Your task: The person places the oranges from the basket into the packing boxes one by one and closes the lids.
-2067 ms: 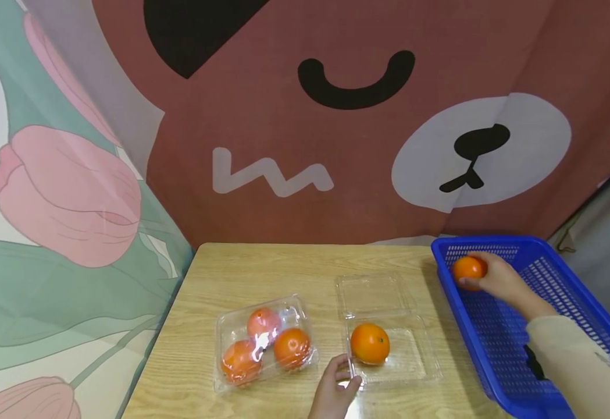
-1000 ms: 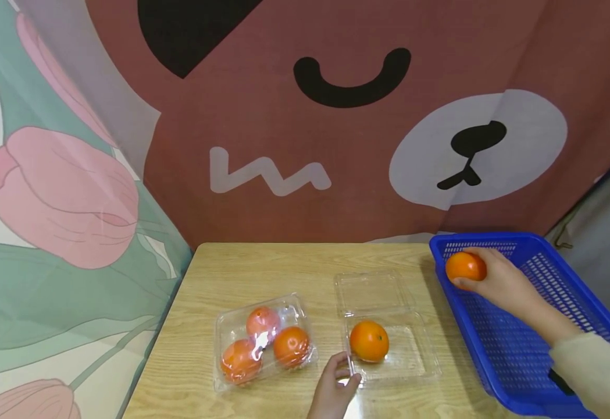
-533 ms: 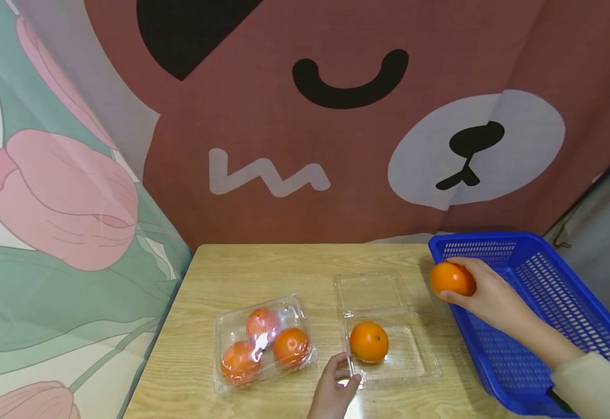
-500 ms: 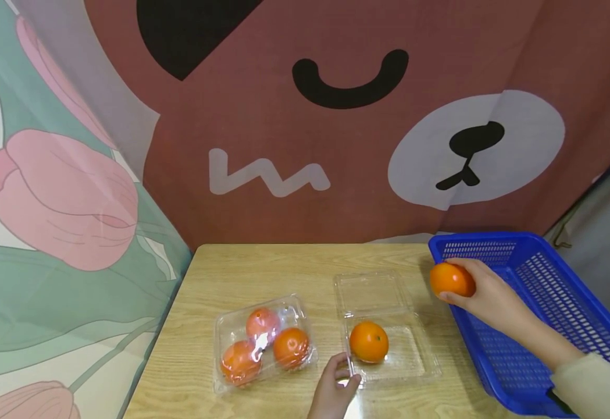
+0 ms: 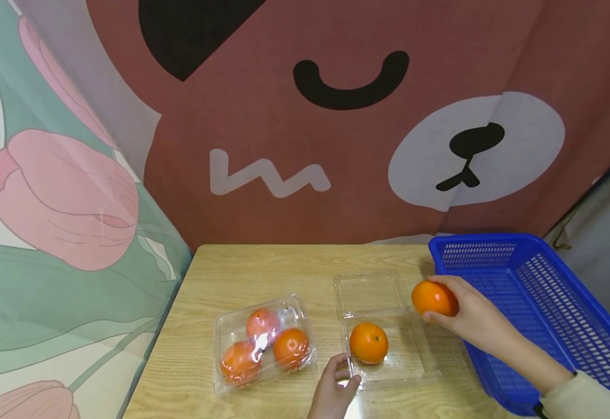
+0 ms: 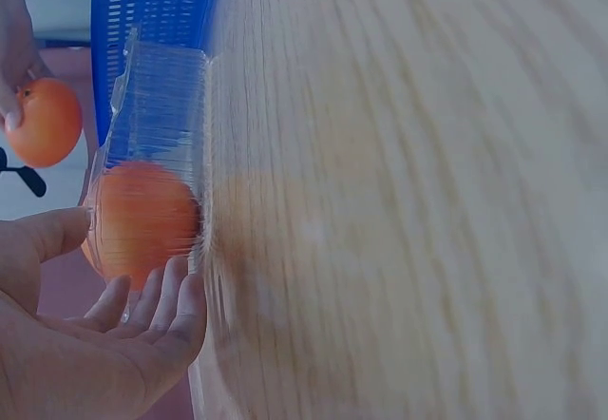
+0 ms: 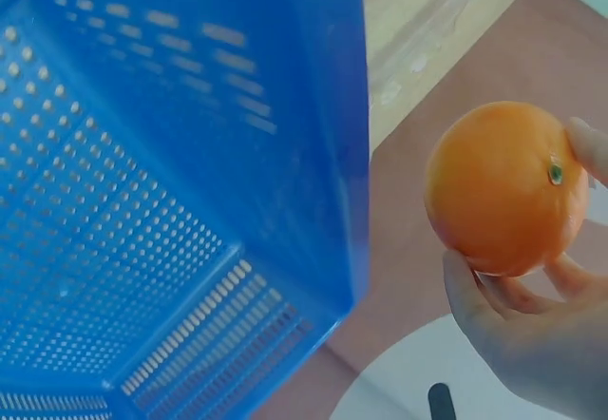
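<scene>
My right hand (image 5: 474, 314) grips an orange (image 5: 434, 298) between thumb and fingers, in the air between the blue basket and the clear plastic container (image 5: 414, 372). In the right wrist view, the held orange (image 7: 508, 190) shows a green stem mark. The container lies with its lid (image 5: 373, 294) folded back, and one orange (image 5: 368, 343) sits in its left half. My left hand (image 5: 334, 387) touches the container's near left corner. In the left wrist view, the left thumb is at the rim and the relaxed fingers (image 6: 190, 306) lie against the lower side.
To the left, a closed clear plastic box (image 5: 265, 343) holds three oranges. The blue mesh basket (image 5: 530, 302) stands along the table's right side, its rim raised above the wooden table (image 5: 263, 262). A curtain printed with a bear (image 5: 263, 128) hangs behind.
My right hand has lifted the orange out of the blue basket and carried it left and nearer, over the basket's rim toward the open container. The left hand has stayed in place.
</scene>
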The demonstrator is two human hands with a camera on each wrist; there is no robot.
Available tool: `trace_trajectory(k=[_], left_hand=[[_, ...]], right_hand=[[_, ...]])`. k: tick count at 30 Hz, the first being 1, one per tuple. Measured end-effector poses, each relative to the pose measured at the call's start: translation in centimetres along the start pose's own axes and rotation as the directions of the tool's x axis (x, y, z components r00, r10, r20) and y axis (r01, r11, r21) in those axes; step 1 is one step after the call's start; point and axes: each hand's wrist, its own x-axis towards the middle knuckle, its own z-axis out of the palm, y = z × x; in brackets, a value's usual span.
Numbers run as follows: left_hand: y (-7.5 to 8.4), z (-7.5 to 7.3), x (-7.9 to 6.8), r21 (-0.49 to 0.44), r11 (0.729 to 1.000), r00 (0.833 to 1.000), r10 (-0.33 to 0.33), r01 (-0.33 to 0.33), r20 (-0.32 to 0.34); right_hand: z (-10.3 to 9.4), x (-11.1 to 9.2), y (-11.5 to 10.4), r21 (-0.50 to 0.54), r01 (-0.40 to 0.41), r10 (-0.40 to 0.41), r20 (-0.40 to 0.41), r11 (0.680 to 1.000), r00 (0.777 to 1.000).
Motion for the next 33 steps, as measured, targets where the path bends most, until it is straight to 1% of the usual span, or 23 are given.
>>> trace_trajectory(k=[6,16,23,28,33], left_hand=[[-0.2,0.1,0.0,0.003,1.0,1.0,0.007,-0.007,-0.003],[0.0,0.0,0.0,-0.001,1.0,1.0,0.008,-0.008,-0.002],[0.0,0.0,0.0,-0.012,1.0,1.0,0.016,-0.016,0.013],[0.0,-0.1,-0.1,-0.009,1.0,1.0,0.02,-0.02,0.011],[0.0,0.0,-0.1,-0.007,1.0,1.0,0.025,-0.025,0.009]], right_hand=[[1.0,-0.5,-0.5,-0.005,0.01,-0.01,0.014,1.0,1.0],[2.9,-1.5,-0.9,-0.004,0.088,-0.088,0.034,0.996,0.996],[4.5,-2.3,-1.3,-0.056,0.112,-0.109,0.057,0.992,0.992],[5.5,-2.7,-1.3,-0.097,0.136,-0.129,0.083,0.986,0.988],[6.5,-3.0,-1.2,-0.11,0.152,-0.139,0.113,0.982,0.984]])
